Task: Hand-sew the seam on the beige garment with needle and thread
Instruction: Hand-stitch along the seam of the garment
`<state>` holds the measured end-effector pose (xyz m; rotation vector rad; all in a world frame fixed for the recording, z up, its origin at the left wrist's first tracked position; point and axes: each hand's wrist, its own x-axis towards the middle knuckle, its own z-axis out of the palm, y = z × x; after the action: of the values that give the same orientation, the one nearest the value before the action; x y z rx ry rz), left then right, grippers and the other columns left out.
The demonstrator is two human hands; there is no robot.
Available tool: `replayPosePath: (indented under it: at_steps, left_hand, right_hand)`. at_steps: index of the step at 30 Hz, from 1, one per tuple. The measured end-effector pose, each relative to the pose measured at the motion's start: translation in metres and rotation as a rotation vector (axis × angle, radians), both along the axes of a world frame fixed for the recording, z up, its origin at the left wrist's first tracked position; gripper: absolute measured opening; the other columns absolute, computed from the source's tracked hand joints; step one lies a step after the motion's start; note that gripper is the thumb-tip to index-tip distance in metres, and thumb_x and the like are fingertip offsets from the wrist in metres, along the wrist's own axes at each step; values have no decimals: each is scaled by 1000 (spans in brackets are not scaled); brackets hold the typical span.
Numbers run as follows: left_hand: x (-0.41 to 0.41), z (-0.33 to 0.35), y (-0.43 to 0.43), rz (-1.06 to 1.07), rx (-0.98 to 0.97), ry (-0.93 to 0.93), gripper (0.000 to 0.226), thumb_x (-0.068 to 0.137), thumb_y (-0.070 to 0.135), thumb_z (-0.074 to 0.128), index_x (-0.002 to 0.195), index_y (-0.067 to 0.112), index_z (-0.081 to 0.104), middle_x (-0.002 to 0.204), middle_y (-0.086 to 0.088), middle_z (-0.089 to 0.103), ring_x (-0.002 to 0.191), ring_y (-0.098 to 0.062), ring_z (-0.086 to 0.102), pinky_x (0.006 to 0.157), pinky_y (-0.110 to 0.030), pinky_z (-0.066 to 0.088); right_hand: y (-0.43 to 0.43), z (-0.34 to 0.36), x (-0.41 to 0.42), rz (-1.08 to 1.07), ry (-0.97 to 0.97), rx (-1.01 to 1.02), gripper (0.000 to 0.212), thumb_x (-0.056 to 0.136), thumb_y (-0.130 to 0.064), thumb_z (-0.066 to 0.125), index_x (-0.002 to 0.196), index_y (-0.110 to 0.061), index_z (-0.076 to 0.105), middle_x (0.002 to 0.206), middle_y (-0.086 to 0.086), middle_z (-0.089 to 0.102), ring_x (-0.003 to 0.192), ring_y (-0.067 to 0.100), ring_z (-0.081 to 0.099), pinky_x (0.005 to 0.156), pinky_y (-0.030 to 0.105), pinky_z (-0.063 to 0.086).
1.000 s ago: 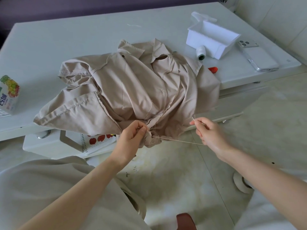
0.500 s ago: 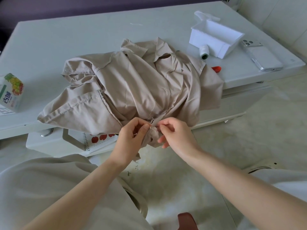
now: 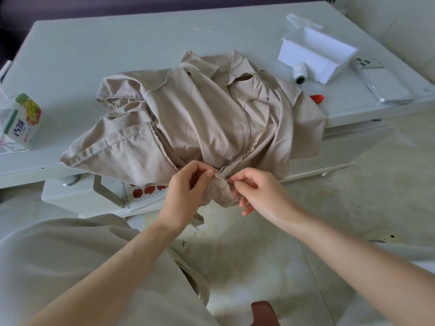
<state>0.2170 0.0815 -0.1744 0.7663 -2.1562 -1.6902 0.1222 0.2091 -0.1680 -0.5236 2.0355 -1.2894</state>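
Note:
The beige garment (image 3: 200, 118) lies crumpled on the white table (image 3: 117, 48), with one fold hanging over the near edge. My left hand (image 3: 186, 191) pinches that hanging fold between thumb and fingers. My right hand (image 3: 256, 189) is just right of it, its fingertips pinching the needle (image 3: 227, 179) at the seam. The needle shows only as a thin glint. Short lengths of pale thread (image 3: 233, 196) hang from the fold near my right fingers.
A white open box (image 3: 317, 57), a thread spool (image 3: 300, 74), a small red object (image 3: 317, 98) and a phone (image 3: 381, 81) sit at the table's right. A juice carton (image 3: 23, 121) stands at the left edge. A spiral notebook (image 3: 141, 194) lies on the shelf below.
One second ago my right hand was out to the right with the thread drawn taut. It has come back to the fold and now pinches at the seam. My left hand kept its hold.

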Motion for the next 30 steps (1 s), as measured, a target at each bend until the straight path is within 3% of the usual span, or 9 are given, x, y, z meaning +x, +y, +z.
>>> replayPosePath:
  at_steps: [3, 7, 18, 30]
  left_hand:
    - [-2, -1, 1, -10, 15, -5, 14, 96, 18, 54, 85, 18, 63, 61, 1, 57, 54, -17, 50, 48, -38, 49]
    - [-3, -3, 0, -4, 39, 9, 14, 96, 18, 54, 85, 16, 63, 64, -8, 56, 57, -19, 48, 52, -32, 44]
    - [-4, -4, -1, -21, 266, 5, 20, 96, 20, 52, 80, 12, 61, 66, -8, 56, 64, -26, 47, 61, -36, 41]
    - [-2, -4, -2, -115, 290, -41, 22, 97, 25, 50, 82, 17, 63, 70, -15, 55, 62, -28, 42, 56, -34, 42]
  right_hand:
    - [1, 0, -3, 45, 31, 15, 25, 94, -7, 50, 79, -23, 61, 55, -12, 57, 47, 3, 51, 49, 22, 49]
    - [0, 0, -3, 84, 43, 4, 24, 94, -7, 51, 78, -23, 59, 53, -13, 54, 48, 2, 52, 50, 21, 50]
    - [1, 1, -1, 118, -22, -29, 27, 95, -5, 49, 77, -22, 58, 62, -7, 55, 52, 3, 51, 52, 20, 50]
    - [0, 7, 2, 123, -80, -121, 27, 96, -2, 48, 77, -18, 59, 59, -6, 56, 51, 2, 52, 56, 16, 50]
